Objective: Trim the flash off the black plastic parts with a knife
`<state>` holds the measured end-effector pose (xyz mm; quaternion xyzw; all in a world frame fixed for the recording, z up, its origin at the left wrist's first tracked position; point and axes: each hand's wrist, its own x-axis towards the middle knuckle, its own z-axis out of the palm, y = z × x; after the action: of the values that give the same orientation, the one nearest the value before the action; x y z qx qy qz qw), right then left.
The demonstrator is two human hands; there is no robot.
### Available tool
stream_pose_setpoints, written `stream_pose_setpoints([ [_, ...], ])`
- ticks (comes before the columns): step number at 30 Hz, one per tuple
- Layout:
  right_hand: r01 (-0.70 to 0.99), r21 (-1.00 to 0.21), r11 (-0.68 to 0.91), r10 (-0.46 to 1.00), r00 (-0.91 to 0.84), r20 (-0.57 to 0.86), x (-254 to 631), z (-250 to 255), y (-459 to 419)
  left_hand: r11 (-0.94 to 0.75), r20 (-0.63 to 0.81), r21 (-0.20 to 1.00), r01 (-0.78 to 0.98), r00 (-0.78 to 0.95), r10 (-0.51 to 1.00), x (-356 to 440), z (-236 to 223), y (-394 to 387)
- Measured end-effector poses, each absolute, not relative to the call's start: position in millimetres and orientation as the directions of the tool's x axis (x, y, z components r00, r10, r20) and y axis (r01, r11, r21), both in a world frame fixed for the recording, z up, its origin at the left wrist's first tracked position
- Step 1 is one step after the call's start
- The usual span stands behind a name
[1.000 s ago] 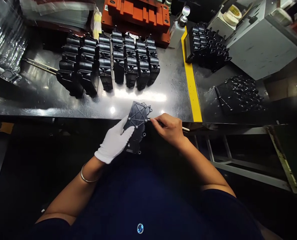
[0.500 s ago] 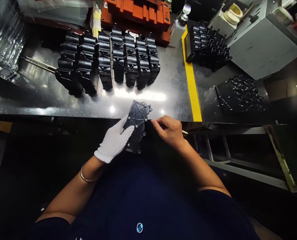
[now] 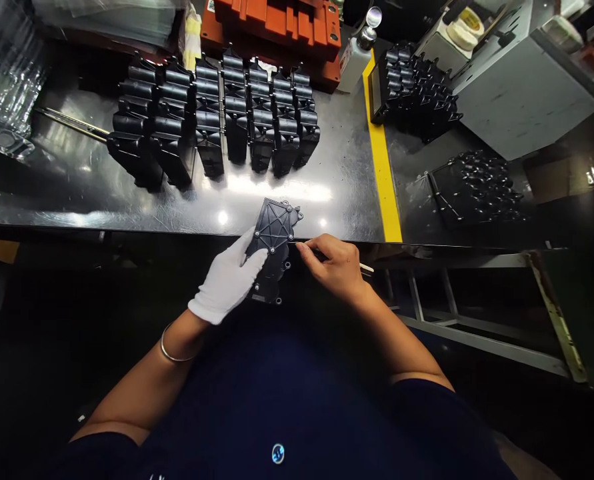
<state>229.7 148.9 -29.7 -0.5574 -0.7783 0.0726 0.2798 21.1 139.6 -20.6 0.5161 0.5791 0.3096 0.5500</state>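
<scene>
My left hand [image 3: 227, 280], in a white glove, grips a flat black ribbed plastic cover [image 3: 273, 240] by its left side and holds it over the near edge of the metal table [image 3: 337, 193]. My bare right hand [image 3: 334, 263] is pinched on a thin pale stick-like tool [image 3: 365, 268]. The tool's tip touches the cover's right edge near its middle.
Several rows of black plastic parts [image 3: 217, 120] stand on the table beyond the cover. An orange fixture [image 3: 277, 30] sits behind them with a bottle [image 3: 357, 53] beside it. A yellow stripe [image 3: 381, 167] divides the table; more black parts [image 3: 417, 90] and a grey machine [image 3: 521, 87] lie right of it.
My right hand has slid the tool's tip a little down and leftward along the cover's right edge. The left hand and cover have barely moved.
</scene>
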Motion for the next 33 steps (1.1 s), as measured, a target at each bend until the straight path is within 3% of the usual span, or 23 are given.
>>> stream_pose_setpoints([
  [15,0.799,-0.433,0.417,0.898,-0.29,0.331,233,-25,153,0.261,-0.295,0.944,0.204,0.161,0.942,20,-25,139],
  [19,0.814,-0.356,0.459,0.869,-0.326,0.373,239,-22,162,0.264,-0.308,0.934,0.241,0.169,0.936,17,-27,142],
  [26,0.775,-0.202,0.599,0.8,-0.574,0.171,249,-3,188,0.268,-0.332,0.92,0.285,0.206,0.921,12,-20,145],
  [29,0.794,-0.111,0.598,0.801,-0.585,0.13,247,5,194,0.261,-0.316,0.931,0.254,0.205,0.926,14,-19,145],
  [31,0.825,-0.104,0.555,0.829,-0.539,0.145,244,4,195,0.263,-0.308,0.936,0.233,0.186,0.933,15,-22,145],
  [33,0.844,-0.186,0.503,0.862,-0.475,0.176,241,-2,192,0.289,-0.326,0.935,0.207,0.177,0.929,16,-26,144],
])
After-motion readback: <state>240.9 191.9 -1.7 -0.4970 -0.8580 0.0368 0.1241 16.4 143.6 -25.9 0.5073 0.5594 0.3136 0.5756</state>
